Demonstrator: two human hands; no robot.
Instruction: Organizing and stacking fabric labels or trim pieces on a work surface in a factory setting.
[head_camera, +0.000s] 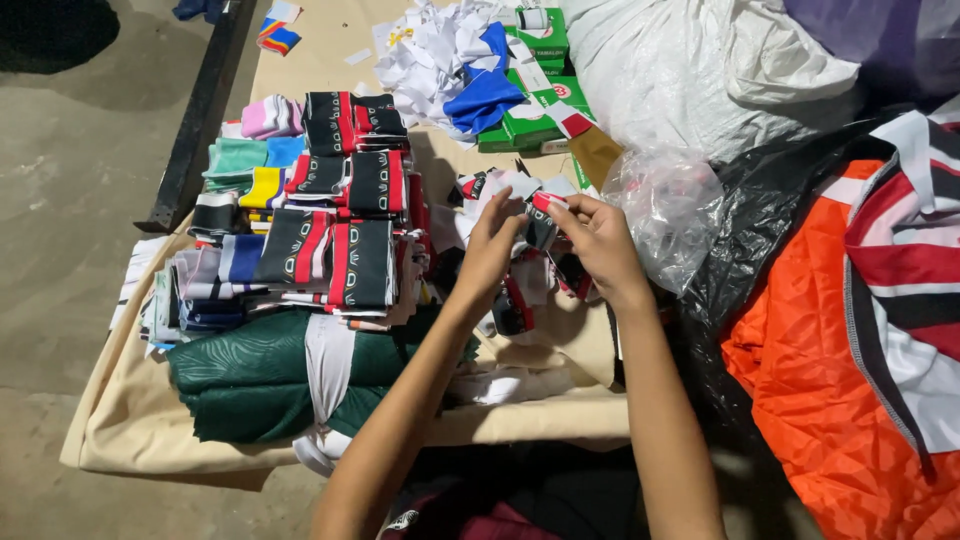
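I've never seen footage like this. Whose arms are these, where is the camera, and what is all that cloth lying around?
There is no machine here: the arms belong to a person with a camera on their head, looking down at their own work. The left hand and right hand meet over a small piece of fabric, white, red and black, pinched between the fingers. In front lies a beige cloth spread as a work surface. On it are neat stacks of striped fabric pieces, a folded green fabric nearer the person, and loose white scraps with green boxes farther back. To the right are a clear plastic bag and an orange garment.
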